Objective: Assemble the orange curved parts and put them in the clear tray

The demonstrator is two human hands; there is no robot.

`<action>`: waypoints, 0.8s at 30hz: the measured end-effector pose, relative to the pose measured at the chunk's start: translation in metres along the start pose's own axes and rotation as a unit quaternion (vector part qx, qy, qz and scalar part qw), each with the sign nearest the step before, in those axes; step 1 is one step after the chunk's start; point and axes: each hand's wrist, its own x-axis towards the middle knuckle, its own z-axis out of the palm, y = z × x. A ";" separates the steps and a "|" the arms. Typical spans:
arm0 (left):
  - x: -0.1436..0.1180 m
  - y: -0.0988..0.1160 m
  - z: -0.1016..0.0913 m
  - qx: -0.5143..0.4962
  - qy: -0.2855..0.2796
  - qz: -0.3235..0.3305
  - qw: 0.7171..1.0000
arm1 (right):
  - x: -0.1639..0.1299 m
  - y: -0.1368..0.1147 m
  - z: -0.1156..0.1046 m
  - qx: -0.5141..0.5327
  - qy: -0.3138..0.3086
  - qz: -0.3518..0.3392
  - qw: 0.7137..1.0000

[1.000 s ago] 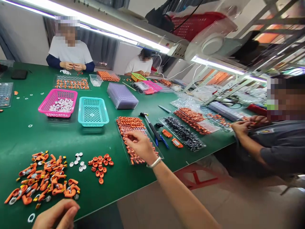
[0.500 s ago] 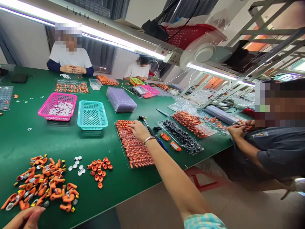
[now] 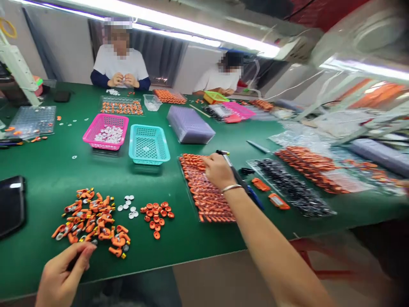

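My right hand [image 3: 220, 171] reaches over a clear tray packed with rows of orange earbud-like shells [image 3: 211, 194]. Its fingers are bent together at the tray's far right part, and their tips are partly hidden. Near the table edge, my left hand [image 3: 65, 268] pinches thumb and forefinger together; anything between them is too small to make out. Just beyond it lies a loose pile of orange earbud-like parts [image 3: 96, 217] with yellow and silvery bits. Beside the pile are several white discs [image 3: 128, 206] and several small orange round caps [image 3: 156, 215].
A pink basket [image 3: 87, 136] of white pieces, a turquoise basket [image 3: 149, 162] and stacked clear trays [image 3: 191, 125] stand farther back. A pen-like tool [image 3: 236, 170] lies beside my right hand, near a tray of black parts [image 3: 287, 187]. A phone [image 3: 12, 207] lies left. Two people sit opposite.
The view has swung left, bringing the phone and more of my left hand into sight. My right hand stays at the tray's far part. The co-worker at right has mostly left view.
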 end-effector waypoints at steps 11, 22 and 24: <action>0.011 0.033 0.018 0.204 -0.040 0.275 0.939 | -0.134 -0.217 0.007 0.331 -0.174 -0.180 0.910; 0.017 0.023 0.003 0.347 -0.125 0.277 0.887 | -0.140 -0.214 0.004 0.332 -0.259 -0.112 0.900; 0.014 0.027 0.006 0.340 -0.093 0.272 0.895 | -0.142 -0.212 0.005 0.340 -0.258 -0.106 0.898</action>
